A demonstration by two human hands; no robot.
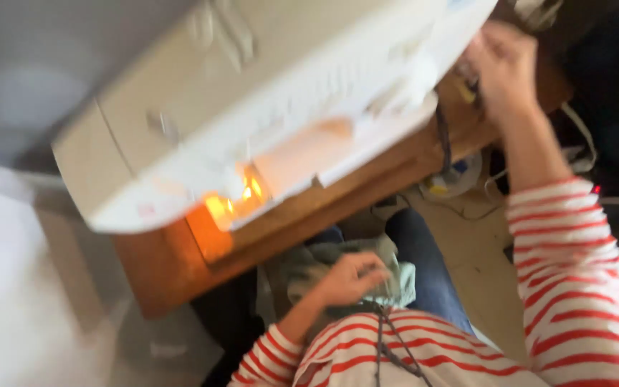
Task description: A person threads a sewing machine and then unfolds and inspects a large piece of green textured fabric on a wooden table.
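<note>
The picture is tilted and blurred. A white sewing machine (252, 93) stands on a wooden table (173, 265), its small lamp lit orange (234, 203). My right hand (503, 68) is raised at the machine's right end, fingers curled around something small and dark that I cannot make out. My left hand (349, 276) rests in my lap on a piece of pale green cloth (388, 287), fingers bent onto it. Both arms wear red and white striped sleeves.
A dark cord (444, 140) hangs from the table's right side. Cables and small items lie on the light floor (478, 258) below. My legs in blue jeans (428, 272) are under the table edge. White fabric (1, 287) fills the left.
</note>
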